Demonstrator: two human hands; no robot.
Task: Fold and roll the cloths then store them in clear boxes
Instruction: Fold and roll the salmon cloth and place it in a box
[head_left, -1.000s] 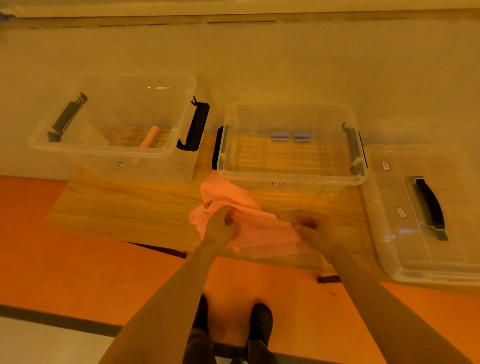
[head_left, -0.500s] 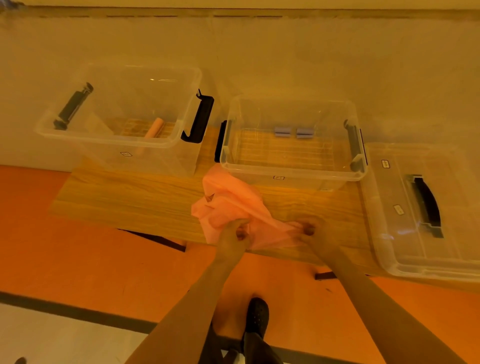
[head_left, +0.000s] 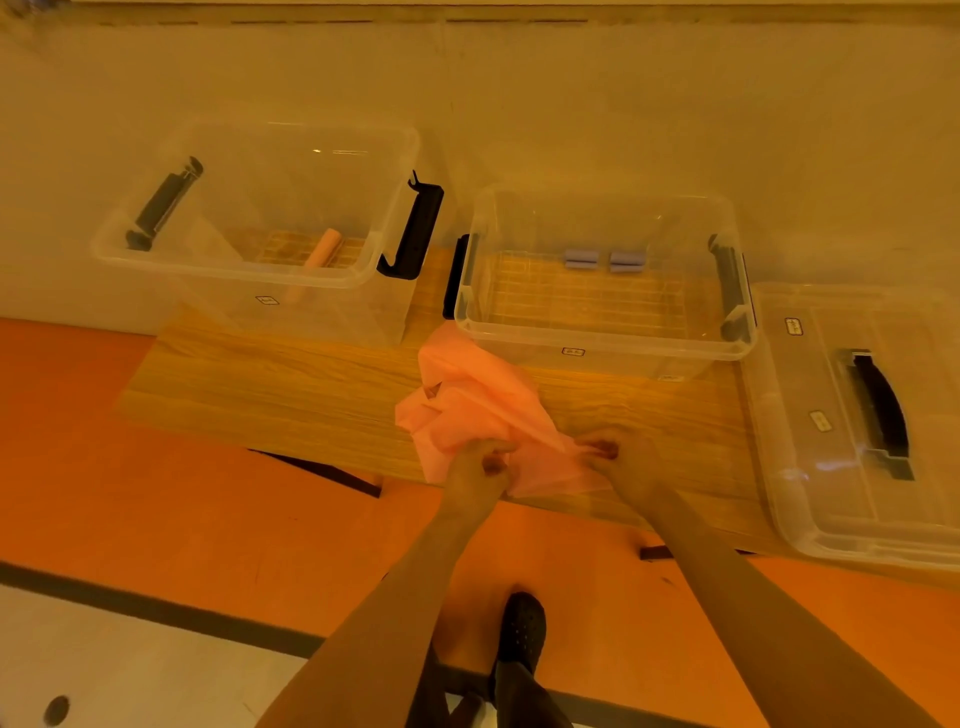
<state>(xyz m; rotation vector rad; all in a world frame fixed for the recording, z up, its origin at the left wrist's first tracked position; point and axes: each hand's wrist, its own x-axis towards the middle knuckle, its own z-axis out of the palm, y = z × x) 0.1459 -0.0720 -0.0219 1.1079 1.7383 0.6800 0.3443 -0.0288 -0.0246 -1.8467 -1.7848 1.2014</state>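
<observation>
Sitting against the wall, the table (head_left: 291, 395) is carrying three clear boxes. Largest in view, the right box (head_left: 810, 467) is lying at the table's right end with its lid on and a black handle (head_left: 878, 410) facing up. The left box (head_left: 249, 270) is standing open at the back left and holding one rolled peach cloth (head_left: 323, 249) on its floor. The middle box (head_left: 602, 332) is standing open just right of it, with two blue rolls (head_left: 605, 259) lying side by side at its far wall.

The pink cloth (head_left: 467, 405) is lying crumpled on the table in front of the middle box, its far corner touching that box's near left corner and its near edge reaching the table's front edge.

The left hand (head_left: 475, 470) is gripping the cloth's near left part, fingers curled tight into the fabric. The right hand (head_left: 618, 460) is pinching the cloth's near right edge, fingers (head_left: 597, 448) bent together on the fabric. Both hands are working close together at the table's front edge.

One dark shoe (head_left: 522, 631) is standing on the orange floor (head_left: 156, 493) between the forearms.
</observation>
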